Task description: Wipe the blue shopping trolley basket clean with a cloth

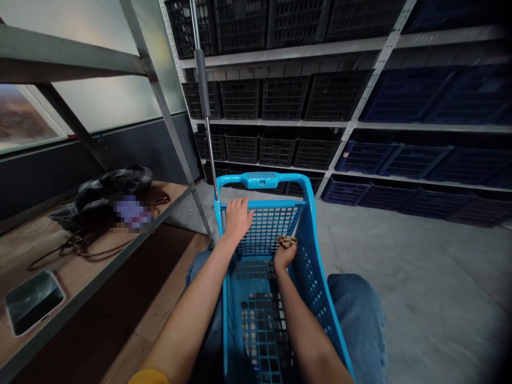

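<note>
A blue plastic shopping cart basket with grid walls stands between my knees, its handle at the far end. My left hand has its fingers curled over the top rim of the grid panel below that handle. Inside the basket, close to the same panel and the right wall, my right hand is closed around a crumpled brown cloth. Part of the cloth sticks out above the fingers.
At left, a shelf holds a dark plaid cloth, a cord and a phone-like device. A metal pole rises at the basket's left corner. Racks of black crates and blue crates stand behind. Grey floor lies right.
</note>
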A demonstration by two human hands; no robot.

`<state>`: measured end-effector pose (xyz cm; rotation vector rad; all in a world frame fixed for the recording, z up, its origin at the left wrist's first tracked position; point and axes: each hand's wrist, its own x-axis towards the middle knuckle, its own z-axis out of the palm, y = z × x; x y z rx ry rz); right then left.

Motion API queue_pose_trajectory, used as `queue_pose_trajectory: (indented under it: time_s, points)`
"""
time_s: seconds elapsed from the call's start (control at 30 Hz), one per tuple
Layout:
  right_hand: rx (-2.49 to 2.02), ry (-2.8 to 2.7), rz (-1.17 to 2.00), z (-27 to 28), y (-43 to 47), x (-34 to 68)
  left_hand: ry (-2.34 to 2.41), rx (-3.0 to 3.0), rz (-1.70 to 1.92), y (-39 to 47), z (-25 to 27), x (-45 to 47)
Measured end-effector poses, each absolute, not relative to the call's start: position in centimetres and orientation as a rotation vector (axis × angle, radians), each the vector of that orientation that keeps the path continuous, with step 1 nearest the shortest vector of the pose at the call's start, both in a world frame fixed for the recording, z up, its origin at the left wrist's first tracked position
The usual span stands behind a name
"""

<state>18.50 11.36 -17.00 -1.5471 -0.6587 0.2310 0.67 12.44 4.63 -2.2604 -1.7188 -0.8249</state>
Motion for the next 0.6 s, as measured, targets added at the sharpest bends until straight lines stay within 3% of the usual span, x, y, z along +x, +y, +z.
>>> queue_pose_trajectory:
  time_s: [0.37,0.47,0.6]
  points:
    - [-1.333,-1.013,0.125,-6.4,12.9,18.5,-1.726,-2.268,-0.812,12.6,4.5,0.6]
    - [-1.349,-1.144,0.114,-6.8,13.0,18.9,-1.734,-2.271,-0.81,12.5,4.6,0.6]
    - [-1.535,-1.104,0.188,-11.6,11.5,17.9,-1.727,-2.269,-0.805,12.3,4.6,0.6]
